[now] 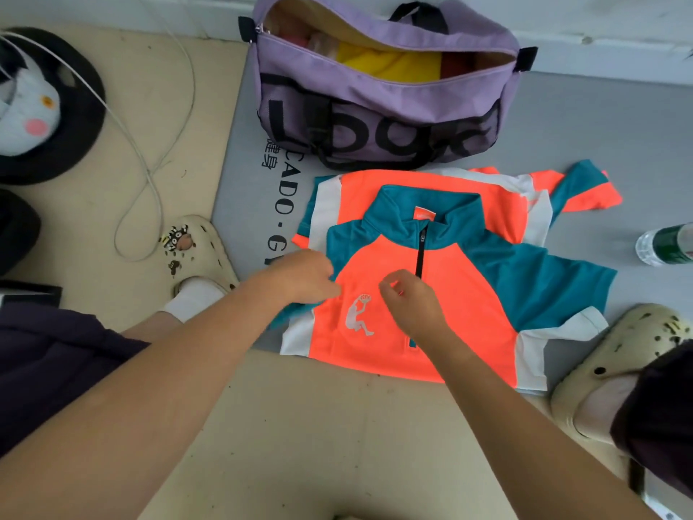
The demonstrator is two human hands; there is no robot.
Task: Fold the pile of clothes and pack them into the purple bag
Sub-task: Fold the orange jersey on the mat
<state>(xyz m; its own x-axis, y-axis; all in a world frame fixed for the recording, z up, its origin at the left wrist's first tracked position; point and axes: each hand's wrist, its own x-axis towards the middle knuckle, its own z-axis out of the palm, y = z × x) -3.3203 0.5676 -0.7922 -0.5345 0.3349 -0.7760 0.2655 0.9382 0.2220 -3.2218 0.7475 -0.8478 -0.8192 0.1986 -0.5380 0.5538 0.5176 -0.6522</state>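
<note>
Two bare hands met over an orange, teal and white zip-neck shirt (442, 294) spread across the middle of the frame, half on a grey mat (585, 125) and half on the beige floor (300, 425). At the far left sat a black round cushion (75, 144) bearing a white plush toy (26, 106), with a thin white cable (150, 174) looping beside it. Lower down, a cream clog (198, 249) covered a white-socked foot. The left hand (303, 275) lay on the shirt's left edge, fingers curled and pinching the fabric. Just right of it, the right hand (408, 298) hovered over the chest near the white player print (358, 315), fingers bent; whether it held cloth could not be told. Above the shirt, at top centre, stood the purple bag (378, 118), unzipped, with yellow and red clothes (393, 65) inside. At the right edge lay a clear bottle (663, 243), and below it a second cream clog (618, 354).
</note>
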